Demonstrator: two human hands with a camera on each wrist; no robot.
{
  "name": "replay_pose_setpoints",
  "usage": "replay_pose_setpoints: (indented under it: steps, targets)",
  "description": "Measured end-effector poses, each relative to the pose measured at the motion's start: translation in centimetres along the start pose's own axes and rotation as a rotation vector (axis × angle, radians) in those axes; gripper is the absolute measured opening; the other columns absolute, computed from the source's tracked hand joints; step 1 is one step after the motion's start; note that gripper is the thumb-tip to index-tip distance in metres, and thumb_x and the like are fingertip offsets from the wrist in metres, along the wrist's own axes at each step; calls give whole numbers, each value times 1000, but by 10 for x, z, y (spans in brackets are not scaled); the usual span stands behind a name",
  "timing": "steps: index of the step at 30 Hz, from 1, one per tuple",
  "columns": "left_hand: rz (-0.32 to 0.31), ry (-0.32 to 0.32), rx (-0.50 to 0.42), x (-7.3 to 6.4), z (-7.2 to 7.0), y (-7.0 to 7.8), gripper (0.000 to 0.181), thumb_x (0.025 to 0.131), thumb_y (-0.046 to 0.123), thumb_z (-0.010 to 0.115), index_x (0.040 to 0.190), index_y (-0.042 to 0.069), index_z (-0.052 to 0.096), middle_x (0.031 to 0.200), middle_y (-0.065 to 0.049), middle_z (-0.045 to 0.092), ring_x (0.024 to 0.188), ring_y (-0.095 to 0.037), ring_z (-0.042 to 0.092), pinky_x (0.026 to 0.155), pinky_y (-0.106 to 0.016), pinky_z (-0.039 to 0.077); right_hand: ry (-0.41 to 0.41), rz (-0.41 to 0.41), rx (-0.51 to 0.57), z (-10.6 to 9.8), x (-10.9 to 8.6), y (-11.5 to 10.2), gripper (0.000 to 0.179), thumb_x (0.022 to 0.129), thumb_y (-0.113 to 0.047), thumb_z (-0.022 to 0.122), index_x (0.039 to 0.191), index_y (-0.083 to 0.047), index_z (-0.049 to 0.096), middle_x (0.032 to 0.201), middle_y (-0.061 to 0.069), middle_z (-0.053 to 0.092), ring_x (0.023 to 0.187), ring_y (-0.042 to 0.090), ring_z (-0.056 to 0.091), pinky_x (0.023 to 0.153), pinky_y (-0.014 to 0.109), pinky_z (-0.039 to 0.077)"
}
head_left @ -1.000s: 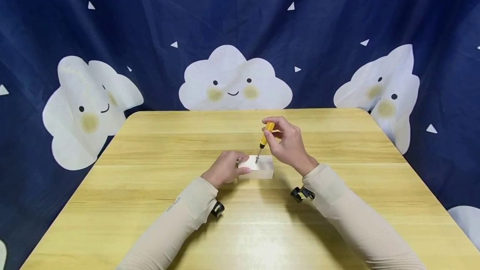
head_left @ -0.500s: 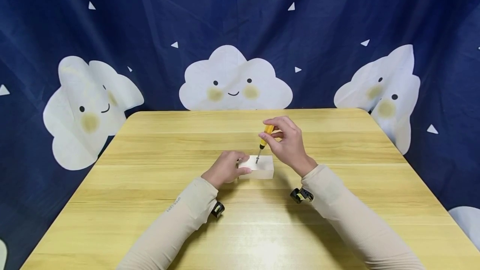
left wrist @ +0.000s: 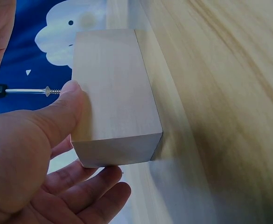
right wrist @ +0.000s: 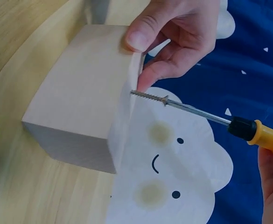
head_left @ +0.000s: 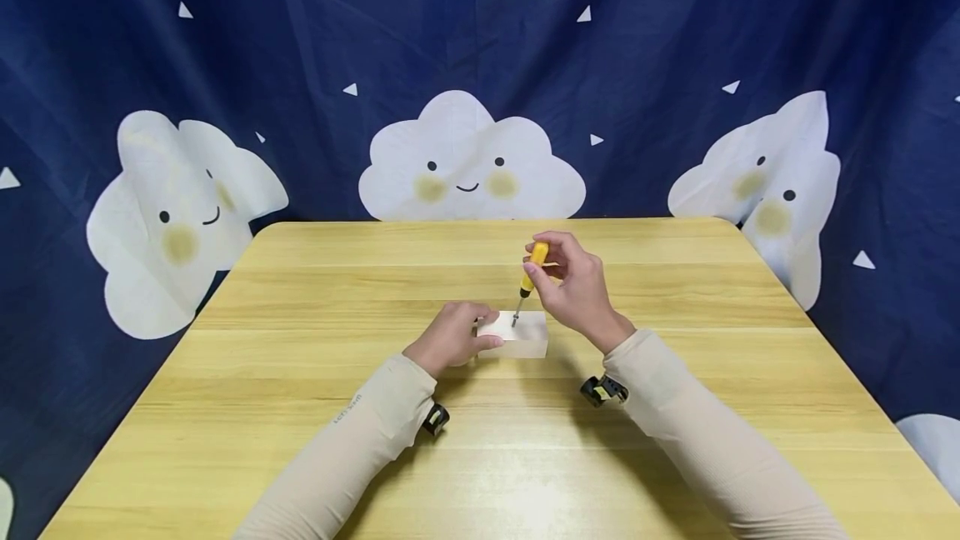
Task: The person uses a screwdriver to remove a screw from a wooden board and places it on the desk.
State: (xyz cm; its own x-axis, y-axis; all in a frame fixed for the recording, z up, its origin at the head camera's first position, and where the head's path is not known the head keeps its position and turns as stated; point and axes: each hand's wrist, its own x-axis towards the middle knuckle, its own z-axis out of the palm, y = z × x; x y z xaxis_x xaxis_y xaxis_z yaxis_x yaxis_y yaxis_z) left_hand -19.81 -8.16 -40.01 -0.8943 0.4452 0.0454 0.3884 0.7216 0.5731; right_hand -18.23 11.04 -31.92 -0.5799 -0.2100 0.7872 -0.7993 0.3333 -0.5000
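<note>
A pale wooden block (head_left: 517,347) lies on the table, and my left hand (head_left: 448,335) grips its left end, thumb on the near side and fingers on the far side. My right hand (head_left: 576,283) holds a yellow-handled screwdriver (head_left: 529,277) at a slight tilt above the block. In the right wrist view the screwdriver's shaft (right wrist: 199,112) meets the head of a screw (right wrist: 149,96), whose point is at the block's top face. Much of the screw's thread stands out of the wood. The left thumb (left wrist: 66,105) presses near the block's top edge in the left wrist view.
The wooden table (head_left: 315,440) spreads around the block on all sides. Behind it hangs a dark blue curtain (head_left: 300,23) printed with white clouds (head_left: 471,148) and small triangles. Black wrist cameras sit at both sleeves.
My right fingers shift around the screwdriver handle, covering its top half a second ago and showing more of it now. The left hand and the block stay in place.
</note>
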Motion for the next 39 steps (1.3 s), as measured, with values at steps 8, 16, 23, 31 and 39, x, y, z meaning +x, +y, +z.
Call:
replay_pose_setpoints:
  steps: [8,16,23,31,39]
  targets:
    - [-11,-13,0,0,1,0,45,85,25,76,122,3,66,124,-11,64,120,-26,56,102,-38,44,41,-21,-47,9,-14,34,43,72,12,79,110,10,59,86,19,60,71,30,64,55,35,59]
    - [-10,-13,5,1,2,-1,46,85,26,76,123,3,66,124,-11,64,120,-27,56,103,-39,44,20,-27,-55,9,-16,45,41,79,6,76,116,6,60,89,18,61,74,27,66,60,30,59]
    - [-13,-13,7,2,-1,-1,46,85,26,76,123,3,66,125,-10,64,120,-26,56,102,-39,44,32,-43,-19,11,-12,43,43,74,21,71,114,16,56,86,26,62,70,35,67,56,41,59]
    - [9,-9,5,4,0,-2,44,85,25,77,121,2,66,124,-11,64,120,-26,56,102,-38,44,26,-16,-34,10,-12,43,42,76,5,79,114,7,61,89,17,61,75,29,64,59,33,59]
    - [7,-4,6,4,0,-1,45,84,25,77,120,2,67,123,-12,65,119,-26,56,103,-38,43,7,-59,-44,9,-10,42,37,81,6,75,116,7,62,87,16,62,74,26,66,60,29,59]
